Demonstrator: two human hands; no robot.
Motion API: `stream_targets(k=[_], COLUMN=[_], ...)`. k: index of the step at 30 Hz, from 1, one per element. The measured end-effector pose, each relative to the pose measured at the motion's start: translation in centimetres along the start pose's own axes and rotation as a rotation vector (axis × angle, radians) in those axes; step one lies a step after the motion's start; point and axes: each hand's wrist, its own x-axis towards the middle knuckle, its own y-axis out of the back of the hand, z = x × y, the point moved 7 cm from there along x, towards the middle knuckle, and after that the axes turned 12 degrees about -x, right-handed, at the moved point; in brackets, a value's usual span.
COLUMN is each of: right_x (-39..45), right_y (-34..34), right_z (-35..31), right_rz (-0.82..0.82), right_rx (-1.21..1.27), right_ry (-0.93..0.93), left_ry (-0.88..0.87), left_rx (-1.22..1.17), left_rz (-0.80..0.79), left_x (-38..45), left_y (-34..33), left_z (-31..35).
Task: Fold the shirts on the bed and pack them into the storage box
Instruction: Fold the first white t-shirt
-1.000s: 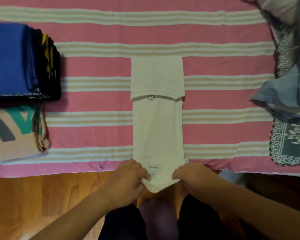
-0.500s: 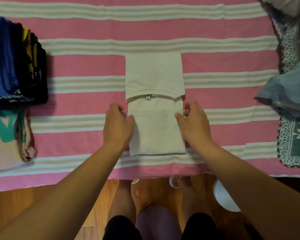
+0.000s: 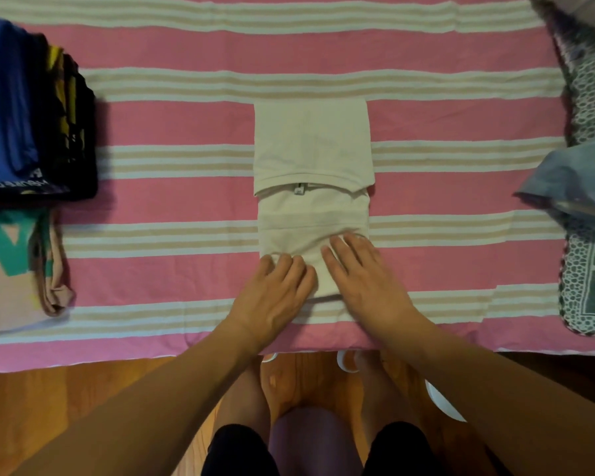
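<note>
A cream shirt [image 3: 311, 146] lies folded into a narrow rectangle in the middle of the pink striped bed sheet [image 3: 186, 121]. Its top part is folded down and its bottom part is folded up, with a small label showing between them. My left hand [image 3: 275, 290] rests flat on the lower left of the shirt, fingers together. My right hand [image 3: 361, 273] lies flat on the lower right, fingers slightly spread. Neither hand grips the cloth. No storage box is in view.
A stack of folded shirts, blue on top [image 3: 4, 97] over black ones [image 3: 73, 139], sits at the left edge, with a pink and teal shirt [image 3: 11, 266] in front of it. A crumpled light blue garment [image 3: 571, 180] and a patterned cloth [image 3: 588, 286] lie at the right. Wooden floor [image 3: 66, 407] is below.
My hands lifted the shirt's bottom hem from the bed edge, folded it up over the middle, then slid back down onto the folded lower part and pressed flat.
</note>
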Motion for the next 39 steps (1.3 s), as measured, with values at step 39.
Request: stream_targets(k=[39], right_x=[3.3], right_y=[1.0], right_z=[2.4], right_rz=[-0.091], right_rx=[0.293], right_ry=[-0.451], left_ry=[0.419], left_rx=[-0.333], left_rz=[-0.112], left_x=[6.2], left_y=[-0.8], left_z=[-7.2])
